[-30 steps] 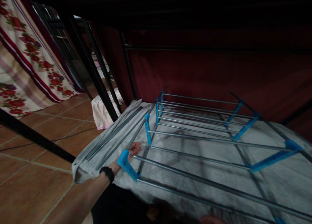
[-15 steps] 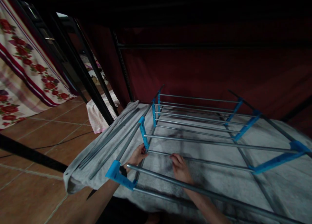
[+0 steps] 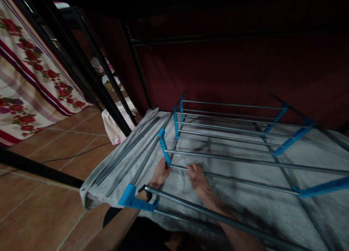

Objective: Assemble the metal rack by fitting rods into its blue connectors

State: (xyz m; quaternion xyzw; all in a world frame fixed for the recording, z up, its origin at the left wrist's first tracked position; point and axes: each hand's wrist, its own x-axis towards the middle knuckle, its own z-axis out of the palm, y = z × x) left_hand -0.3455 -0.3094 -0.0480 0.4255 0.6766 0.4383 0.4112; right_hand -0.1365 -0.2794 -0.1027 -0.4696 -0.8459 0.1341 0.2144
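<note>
A rack of grey metal tubes joined by blue plastic brackets lies on its side on a grey blanket (image 3: 218, 203). My left hand (image 3: 161, 171) is closed around the lower end of a blue bracket (image 3: 164, 149), where a thin tube meets it. To its right, my right hand (image 3: 196, 174) grips that same metal tube (image 3: 240, 180), with the fingers curled over the top. Both forearms reach in past a thicker tube (image 3: 191, 204) at the front. A nearer blue bracket (image 3: 131, 197) overlaps my left forearm, by the dark wristband.
Several loose grey tubes (image 3: 125, 152) lie on the blanket's left side. Black metal posts (image 3: 89, 76) stand at the left, and dark red cloth (image 3: 231, 69) hangs behind. Tiled floor (image 3: 68, 163) and a floral cloth (image 3: 32, 76) are further left.
My right hand has closed onto the tube and sits slightly nearer the bracket. My left hand stays at the bracket's lower end. The whole view has shifted a little.
</note>
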